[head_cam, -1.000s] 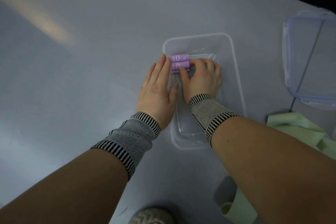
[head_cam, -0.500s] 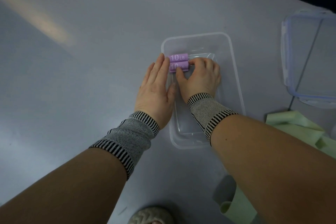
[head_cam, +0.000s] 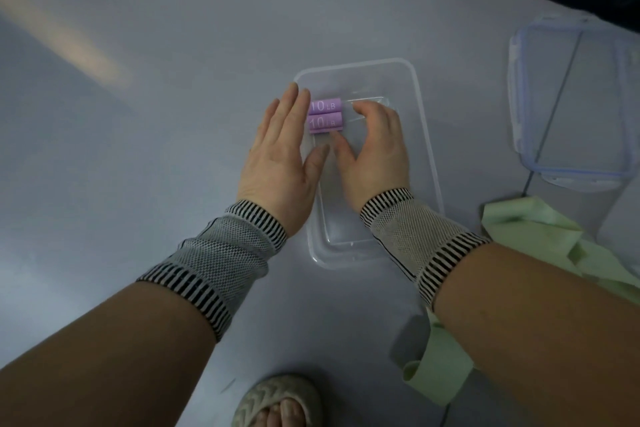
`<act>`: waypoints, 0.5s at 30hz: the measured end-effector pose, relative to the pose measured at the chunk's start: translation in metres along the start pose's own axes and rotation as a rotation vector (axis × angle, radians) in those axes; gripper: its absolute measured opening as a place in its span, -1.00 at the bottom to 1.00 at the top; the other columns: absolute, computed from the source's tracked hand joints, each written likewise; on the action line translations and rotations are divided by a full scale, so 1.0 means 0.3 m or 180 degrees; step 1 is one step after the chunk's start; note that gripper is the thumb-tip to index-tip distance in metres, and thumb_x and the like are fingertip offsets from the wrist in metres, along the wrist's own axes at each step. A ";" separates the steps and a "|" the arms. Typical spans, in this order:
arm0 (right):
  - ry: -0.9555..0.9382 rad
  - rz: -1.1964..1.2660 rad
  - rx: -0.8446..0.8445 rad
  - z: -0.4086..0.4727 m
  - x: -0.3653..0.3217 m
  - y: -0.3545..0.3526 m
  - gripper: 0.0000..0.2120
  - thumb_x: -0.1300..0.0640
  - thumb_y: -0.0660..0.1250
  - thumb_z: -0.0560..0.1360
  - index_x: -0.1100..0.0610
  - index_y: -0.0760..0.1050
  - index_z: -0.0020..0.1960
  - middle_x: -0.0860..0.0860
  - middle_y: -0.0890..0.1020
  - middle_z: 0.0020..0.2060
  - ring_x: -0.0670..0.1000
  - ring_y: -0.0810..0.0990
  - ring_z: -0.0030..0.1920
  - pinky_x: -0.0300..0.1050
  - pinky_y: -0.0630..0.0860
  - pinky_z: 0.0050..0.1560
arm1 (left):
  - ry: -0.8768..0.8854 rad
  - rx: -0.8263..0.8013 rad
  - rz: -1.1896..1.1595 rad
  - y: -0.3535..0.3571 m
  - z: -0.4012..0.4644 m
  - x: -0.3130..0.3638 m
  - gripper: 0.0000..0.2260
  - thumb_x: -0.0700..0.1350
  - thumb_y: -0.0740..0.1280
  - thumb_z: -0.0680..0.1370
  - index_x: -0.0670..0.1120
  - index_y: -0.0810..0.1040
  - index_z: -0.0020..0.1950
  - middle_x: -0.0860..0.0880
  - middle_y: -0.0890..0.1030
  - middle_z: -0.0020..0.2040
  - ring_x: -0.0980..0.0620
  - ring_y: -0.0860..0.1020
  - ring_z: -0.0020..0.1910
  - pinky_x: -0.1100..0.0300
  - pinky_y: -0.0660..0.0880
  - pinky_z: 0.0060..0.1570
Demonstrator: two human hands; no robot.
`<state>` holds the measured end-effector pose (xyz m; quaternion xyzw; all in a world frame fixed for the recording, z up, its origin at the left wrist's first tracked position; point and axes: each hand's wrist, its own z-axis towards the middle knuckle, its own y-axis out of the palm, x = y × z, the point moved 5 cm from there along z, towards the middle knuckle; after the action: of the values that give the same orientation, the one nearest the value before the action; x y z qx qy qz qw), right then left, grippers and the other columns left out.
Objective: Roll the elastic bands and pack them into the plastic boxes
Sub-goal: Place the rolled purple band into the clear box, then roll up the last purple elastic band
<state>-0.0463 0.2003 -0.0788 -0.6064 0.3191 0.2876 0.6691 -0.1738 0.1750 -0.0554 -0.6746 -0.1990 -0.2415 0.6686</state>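
A clear plastic box (head_cam: 426,135) sits in the middle of the grey surface. Two rolled purple bands marked 10 LB lie side by side at its far left end, the farther roll (head_cam: 326,105) against the nearer roll (head_cam: 325,123). My left hand (head_cam: 280,156) lies flat along the outside of the box's left wall, fingers straight, with the fingertips beside the rolls. Inside the box, my right hand (head_cam: 375,149) is just right of the rolls with loosely curled fingers and holds nothing. Its thumb tip is close to the nearer roll.
A clear lid with a blue rim (head_cam: 568,97) lies to the right. Unrolled pale green bands (head_cam: 530,229) are heaped at the right edge, and one green band (head_cam: 436,367) trails under my right forearm. A sandalled foot (head_cam: 277,402) shows at the bottom.
My right hand has come off the nearer purple roll and shifted a little to the right, so both rolls now show fully. The left hand has stayed against the box.
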 end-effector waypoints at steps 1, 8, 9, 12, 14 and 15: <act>-0.0042 0.0077 0.0038 -0.018 -0.007 -0.033 -0.62 0.12 0.37 0.48 0.18 0.43 0.25 0.09 0.48 0.23 0.05 0.44 0.28 -0.20 0.37 0.24 | 0.0071 0.0010 0.0008 -0.006 -0.007 0.027 -0.42 0.08 0.09 0.56 -0.12 0.07 0.53 -0.05 0.10 0.54 -0.04 0.05 0.52 0.08 0.08 0.47; -0.0475 -0.0628 0.0029 -0.186 0.023 -0.349 -0.50 0.00 0.21 0.50 0.21 0.36 0.38 0.18 0.36 0.40 0.24 0.23 0.46 0.16 0.29 0.39 | 0.0736 -0.0102 0.0200 0.035 -0.112 0.289 -0.47 0.00 0.13 0.57 -0.18 0.17 0.49 -0.12 0.19 0.51 -0.14 0.10 0.50 -0.03 0.14 0.45; -0.0532 -0.0858 0.0008 -0.222 0.039 -0.395 -0.49 -0.01 0.21 0.50 0.20 0.36 0.38 0.18 0.36 0.41 0.26 0.22 0.46 0.25 0.28 0.37 | 0.0851 -0.0136 0.0224 0.050 -0.139 0.336 -0.48 0.00 0.14 0.57 -0.19 0.19 0.49 -0.13 0.20 0.50 -0.15 0.11 0.50 -0.03 0.14 0.45; -0.0461 -0.1393 -0.0120 -0.348 0.108 -0.520 -0.47 -0.05 0.22 0.47 0.16 0.37 0.38 0.16 0.34 0.42 0.25 0.22 0.46 0.34 0.27 0.34 | 0.1071 -0.0167 0.0187 0.098 -0.230 0.461 -0.53 -0.04 0.19 0.55 -0.19 0.31 0.43 -0.17 0.29 0.46 -0.19 0.21 0.45 0.00 0.17 0.43; -0.0405 -0.1436 -0.0267 -0.437 0.164 -0.594 -0.48 -0.06 0.22 0.47 0.17 0.39 0.36 0.18 0.35 0.41 0.27 0.24 0.45 0.35 0.30 0.31 | 0.1144 -0.0114 0.0083 0.128 -0.297 0.528 -0.57 -0.07 0.24 0.52 -0.20 0.41 0.36 -0.18 0.38 0.40 -0.19 0.32 0.36 0.06 0.21 0.39; -0.0402 -0.1435 -0.0337 -0.478 0.190 -0.629 -0.48 -0.06 0.21 0.46 0.19 0.41 0.34 0.21 0.37 0.39 0.30 0.26 0.43 0.35 0.31 0.30 | 0.1137 -0.0137 0.0047 0.146 -0.331 0.553 -0.59 -0.09 0.26 0.51 -0.19 0.44 0.33 -0.18 0.41 0.37 -0.19 0.36 0.30 0.08 0.23 0.34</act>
<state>0.1241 0.0387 -0.0133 -0.6774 0.1177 0.1845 0.7023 -0.0205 0.0658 0.0065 -0.6366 -0.0669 -0.3569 0.6804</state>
